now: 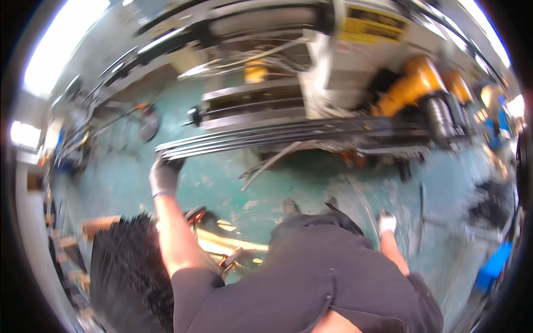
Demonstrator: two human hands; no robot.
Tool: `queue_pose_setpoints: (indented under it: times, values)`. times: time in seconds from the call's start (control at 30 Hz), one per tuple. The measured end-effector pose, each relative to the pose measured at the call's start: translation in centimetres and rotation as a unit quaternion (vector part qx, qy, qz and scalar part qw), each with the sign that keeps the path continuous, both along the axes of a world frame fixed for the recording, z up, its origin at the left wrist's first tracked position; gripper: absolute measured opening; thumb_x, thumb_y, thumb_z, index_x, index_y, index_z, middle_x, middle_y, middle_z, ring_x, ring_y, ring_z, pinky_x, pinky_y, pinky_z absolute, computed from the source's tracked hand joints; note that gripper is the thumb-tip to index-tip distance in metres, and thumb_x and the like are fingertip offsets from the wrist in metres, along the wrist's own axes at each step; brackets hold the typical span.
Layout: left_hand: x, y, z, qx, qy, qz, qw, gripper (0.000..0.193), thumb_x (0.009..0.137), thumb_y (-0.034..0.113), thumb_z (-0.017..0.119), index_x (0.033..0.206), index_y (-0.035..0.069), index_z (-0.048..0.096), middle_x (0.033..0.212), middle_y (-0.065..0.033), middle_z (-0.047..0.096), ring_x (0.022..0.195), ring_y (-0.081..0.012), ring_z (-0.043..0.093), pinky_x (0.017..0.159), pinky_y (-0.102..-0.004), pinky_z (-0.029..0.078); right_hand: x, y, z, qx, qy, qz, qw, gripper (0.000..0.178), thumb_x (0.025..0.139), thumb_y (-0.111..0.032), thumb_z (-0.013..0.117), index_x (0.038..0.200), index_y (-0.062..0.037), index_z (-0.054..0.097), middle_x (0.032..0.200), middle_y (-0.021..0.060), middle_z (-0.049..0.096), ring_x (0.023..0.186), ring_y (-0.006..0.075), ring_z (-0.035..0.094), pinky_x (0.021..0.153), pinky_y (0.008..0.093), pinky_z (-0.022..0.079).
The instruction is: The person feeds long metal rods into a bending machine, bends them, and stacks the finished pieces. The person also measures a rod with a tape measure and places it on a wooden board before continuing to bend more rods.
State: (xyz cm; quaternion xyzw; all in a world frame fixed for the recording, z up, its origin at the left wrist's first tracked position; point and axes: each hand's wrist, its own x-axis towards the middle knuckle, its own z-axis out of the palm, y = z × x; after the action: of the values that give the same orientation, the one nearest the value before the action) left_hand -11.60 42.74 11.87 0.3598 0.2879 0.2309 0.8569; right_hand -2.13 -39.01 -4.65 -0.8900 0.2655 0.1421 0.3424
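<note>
My left hand (165,176), in a pale work glove with darker fingers, is closed around the left ends of several long, slim dark metal bars (239,142). Side by side, the bars stretch rightward across the front of a machine, and their far ends blend into the machine's dark rail. Low at my right side hangs my right hand (387,222), also in a pale glove and apart from the bars. Motion blur hides how its fingers are held.
A machine with a grey slotted bed (255,102) stands ahead, with orange motor-like units (413,83) at its right. Bent thin strips (272,164) stick out beneath the bars. At lower left lies a large stack of dark bars (127,266) near a wooden block (100,226). A blue box (494,266) is far right.
</note>
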Motion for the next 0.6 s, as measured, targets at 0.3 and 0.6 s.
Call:
queue_pose_setpoints:
  times: [0.3, 0.6]
  values:
    - [0.7, 0.4, 0.4, 0.031, 0.014, 0.008, 0.999, 0.047, 0.109, 0.046, 0.049, 0.138, 0.011, 0.063, 0.14, -0.0133, 0.066, 0.128, -0.0376, 0.061, 0.111, -0.0611, 0.045, 3.8, -0.2, -2.5, -0.051, 0.018, 0.077, 0.996, 0.048, 0.093, -0.043, 0.063, 0.092, 0.0027, 0.077, 0.084, 0.0197, 0.076, 0.08, 0.0304, 0.073, 0.079, 0.0401, 0.054]
    - [5.8, -16.1, -2.7, -0.108, 0.063, 0.238, 0.963, 0.076, 0.109, 0.053, 0.045, 0.165, 0.006, 0.024, 0.171, -0.0179, 0.027, 0.154, -0.0421, 0.032, 0.126, -0.0606, 0.029, 10.3, -3.5, -2.5, -0.032, 0.058, 0.128, 0.99, 0.05, 0.092, -0.049, 0.065, 0.1, -0.0025, 0.079, 0.098, 0.0247, 0.076, 0.101, 0.0403, 0.073, 0.091, 0.0446, 0.054]
